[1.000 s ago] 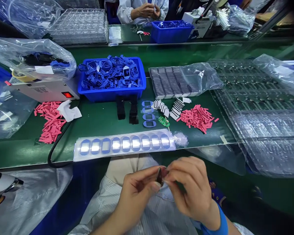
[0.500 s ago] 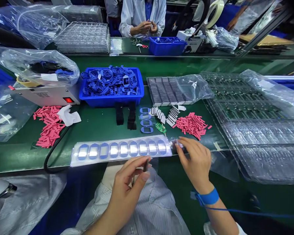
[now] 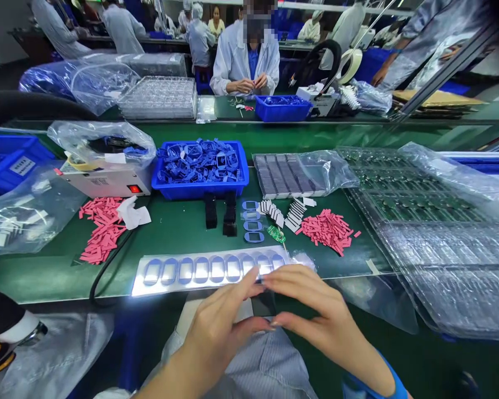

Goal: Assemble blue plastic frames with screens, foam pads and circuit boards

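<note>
My left hand point(image 3: 220, 327) and my right hand point(image 3: 320, 316) meet just in front of the table edge, fingertips almost touching. Between them is a small dark flat piece point(image 3: 259, 281), mostly covered by the fingers. Both hands are closed around it in a pinch. Right behind them lies a white backing strip point(image 3: 140, 281) with a row of blue oval-framed stickers point(image 3: 185, 270). A crumpled bit of clear film point(image 3: 303, 259) sits beyond my right fingers. A blue band point(image 3: 393, 377) circles my right wrist.
Loose blue frames point(image 3: 253, 237), a green circuit board point(image 3: 276, 234) and pink strips point(image 3: 328, 230) lie behind the strip. Further back stand a blue bin point(image 3: 199, 192) of blue parts and bagged grey pieces point(image 3: 286, 174). Clear trays point(image 3: 432, 266) fill the right. A person sits opposite.
My right hand has left the clear film by the strip's right end and come left to meet my left hand at the dark piece. The view has tilted up.
</note>
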The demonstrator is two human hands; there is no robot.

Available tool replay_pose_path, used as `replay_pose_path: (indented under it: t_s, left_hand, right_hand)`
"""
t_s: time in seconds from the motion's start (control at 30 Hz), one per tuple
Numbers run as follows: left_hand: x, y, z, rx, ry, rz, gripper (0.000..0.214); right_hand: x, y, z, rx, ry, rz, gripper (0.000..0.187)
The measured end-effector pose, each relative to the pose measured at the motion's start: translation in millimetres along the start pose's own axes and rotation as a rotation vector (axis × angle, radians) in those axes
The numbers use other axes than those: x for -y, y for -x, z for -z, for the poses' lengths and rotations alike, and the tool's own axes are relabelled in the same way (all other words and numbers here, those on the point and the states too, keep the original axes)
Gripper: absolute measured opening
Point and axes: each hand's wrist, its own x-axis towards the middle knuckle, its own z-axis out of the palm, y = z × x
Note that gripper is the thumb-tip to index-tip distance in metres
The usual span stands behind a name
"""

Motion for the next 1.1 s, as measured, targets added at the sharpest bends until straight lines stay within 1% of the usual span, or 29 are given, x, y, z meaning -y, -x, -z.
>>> replay_pose_path:
  t_s: [0.1, 0.2, 0.23, 0.27, 0.3, 0.37, 0.47, 0.53, 0.6, 0.67, 0.77, 0.83, 0.9, 0.97, 1.1]
  left_hand:
    - [5, -2, 3.0, 0.051, -0.121, -0.084, 0.07]
    - [9, -5, 5.0, 0.101, -0.184, -0.097, 0.07]
    - [10, -7, 6.0, 0.123, -0.203, -0.09, 0.069]
    - [12, -10, 7.2, 0.14, -0.225, -0.084, 0.067]
    - [14, -14, 8.9, 0.152, -0.252, -0.083, 0.064]
    - [21, -27, 13.3, 0.159, -0.318, -0.099, 0.051]
    - [40, -59, 21.3, 0.146, -0.448, -0.093, 0.035]
    - [57, -89, 26.0, 0.167, -0.544, -0.023, 0.032]
    - [75, -121, 28.9, 0.176, -0.587, 0.02, 0.031]
    - [94, -154, 28.7, 0.189, -0.634, 0.056, 0.031]
    - [118, -199, 23.4, 0.219, -0.701, 0.079, 0.031]
    - [131, -223, 19.0, 0.23, -0.751, 0.098, 0.031]
    - [140, -242, 16.1, 0.242, -0.81, 0.134, 0.031]
    - [147, -255, 15.4, 0.265, -0.867, 0.172, 0.03]
    - [154, -266, 18.1, 0.328, -0.946, 0.218, 0.029]
  right_hand:
    - [0, -9, -3, 0.02, 0.029, 0.071, 0.027]
    - [-11, -12, -4, 0.041, 0.005, 0.09, 0.026]
    - [-19, -12, -3, 0.031, -0.049, 0.051, 0.025]
    - [-29, -12, -3, 0.001, -0.116, -0.017, 0.024]
    - [-41, -11, -2, -0.047, -0.182, -0.102, 0.023]
    - [-69, -10, -1, -0.185, -0.269, -0.27, 0.025]
    - [-109, -8, -4, -0.342, -0.298, -0.384, 0.032]
    - [-125, -5, -9, -0.4, -0.341, -0.437, 0.037]
    - [-131, -3, -14, -0.427, -0.384, -0.477, 0.039]
    - [-131, -1, -18, -0.436, -0.409, -0.501, 0.04]
    - [-130, -1, -20, -0.434, -0.412, -0.508, 0.041]
    - [-130, -3, -21, -0.438, -0.402, -0.497, 0.041]
    - [-131, -5, -22, -0.457, -0.391, -0.48, 0.043]
    - [-133, -6, -25, -0.481, -0.386, -0.462, 0.045]
    - [-138, -6, -30, -0.507, -0.402, -0.442, 0.046]
